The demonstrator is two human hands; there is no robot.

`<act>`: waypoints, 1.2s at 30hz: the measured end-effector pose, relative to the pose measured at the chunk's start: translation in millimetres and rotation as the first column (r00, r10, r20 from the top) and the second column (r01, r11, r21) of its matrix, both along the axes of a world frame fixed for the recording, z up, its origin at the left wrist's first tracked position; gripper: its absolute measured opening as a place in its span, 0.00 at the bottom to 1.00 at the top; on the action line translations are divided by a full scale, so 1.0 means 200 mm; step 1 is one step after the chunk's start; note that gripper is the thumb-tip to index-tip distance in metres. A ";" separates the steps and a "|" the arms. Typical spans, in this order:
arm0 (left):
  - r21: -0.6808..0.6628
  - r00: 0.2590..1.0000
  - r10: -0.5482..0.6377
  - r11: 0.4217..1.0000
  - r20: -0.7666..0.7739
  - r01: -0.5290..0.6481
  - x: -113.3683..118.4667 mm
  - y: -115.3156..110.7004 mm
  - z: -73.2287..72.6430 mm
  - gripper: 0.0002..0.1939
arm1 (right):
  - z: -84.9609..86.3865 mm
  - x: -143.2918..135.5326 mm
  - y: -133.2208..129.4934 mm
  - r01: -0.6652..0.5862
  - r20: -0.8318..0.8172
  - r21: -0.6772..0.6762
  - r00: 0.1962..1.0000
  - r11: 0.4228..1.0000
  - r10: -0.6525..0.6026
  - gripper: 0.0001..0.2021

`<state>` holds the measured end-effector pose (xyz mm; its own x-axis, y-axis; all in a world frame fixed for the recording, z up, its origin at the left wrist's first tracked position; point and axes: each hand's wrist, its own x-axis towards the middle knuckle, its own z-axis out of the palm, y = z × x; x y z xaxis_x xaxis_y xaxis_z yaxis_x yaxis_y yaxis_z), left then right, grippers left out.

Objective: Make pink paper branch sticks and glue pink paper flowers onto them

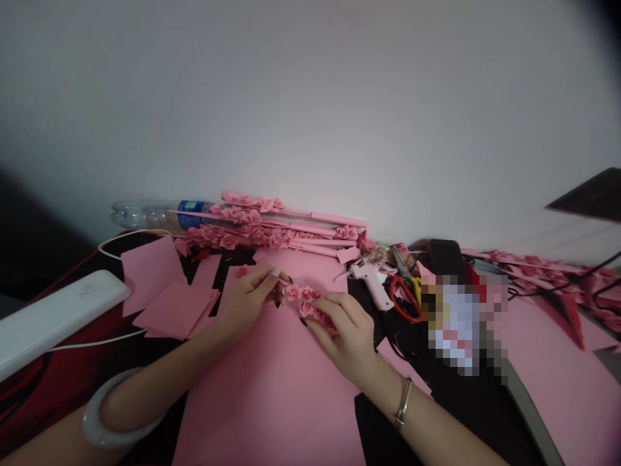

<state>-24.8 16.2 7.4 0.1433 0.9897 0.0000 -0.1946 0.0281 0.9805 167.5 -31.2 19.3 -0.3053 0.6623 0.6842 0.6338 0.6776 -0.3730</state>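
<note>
A spray of small folded pink paper flowers (301, 294) is held between my hands, above a large pink paper sheet (272, 401). My left hand (255, 291) pinches its left end between thumb and fingers. Curled round the right part of the same spray, my right hand (344, 327) hides some of its blooms. One more pink paper flower (242, 270) shows just behind my left hand; whether it is joined to the spray, I cannot tell.
Finished flower stems (272, 226) lie along the wall beside a plastic bottle (145, 213). Pink paper pieces (174, 307) and a white lamp-like bar (63, 317) are at left. Right of my hands lie a glue gun (372, 281) and red-handled scissors (405, 301).
</note>
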 end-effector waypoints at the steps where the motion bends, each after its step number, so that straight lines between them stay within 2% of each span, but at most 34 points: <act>1: -0.008 1.000 0.003 1.000 0.003 -0.003 0.00 0.00 0.00 0.14 | 0.00 0.00 0.00 0.008 0.005 0.011 1.000 1.000 -0.008 0.08; 8: -0.056 1.000 0.017 0.998 0.008 -0.016 0.00 0.01 -0.02 0.15 | -0.02 0.00 0.01 0.016 0.014 0.027 1.000 0.999 -0.017 0.05; 13: -0.077 0.998 0.065 0.995 0.008 -0.064 0.01 0.01 0.00 0.12 | 0.01 0.00 0.01 -0.005 -0.027 0.037 1.000 0.999 0.006 0.06; 18: -0.144 0.985 0.125 0.984 0.121 -0.108 0.00 0.01 0.01 0.13 | 0.01 -0.01 -0.01 -0.054 0.003 0.099 0.999 0.994 0.054 0.06; 22: -0.261 0.961 0.113 0.964 0.252 -0.045 0.01 0.00 -0.01 0.12 | 0.01 0.00 -0.01 -0.026 0.077 0.128 0.997 0.991 0.017 0.07; 26: -0.267 0.940 0.044 0.962 0.338 0.050 0.02 -0.02 -0.01 0.10 | 0.01 0.02 0.01 0.034 0.107 0.158 0.993 0.987 -0.051 0.07; 30: -0.297 0.932 0.013 0.949 0.362 0.102 0.03 -0.05 -0.02 0.07 | 0.01 0.04 0.02 0.069 0.079 0.154 0.994 0.986 -0.082 0.07; 36: -0.315 0.926 -0.026 0.937 0.376 0.154 0.04 -0.07 -0.02 0.08 | -0.01 0.05 0.03 0.115 0.007 0.077 0.993 0.990 -0.115 0.06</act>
<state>-16.0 2.2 3.7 0.2851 0.9232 -0.2577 -0.5130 0.3741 0.7726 177.0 -25.0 16.5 -0.2380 0.6393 0.7312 0.7131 0.6262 -0.3154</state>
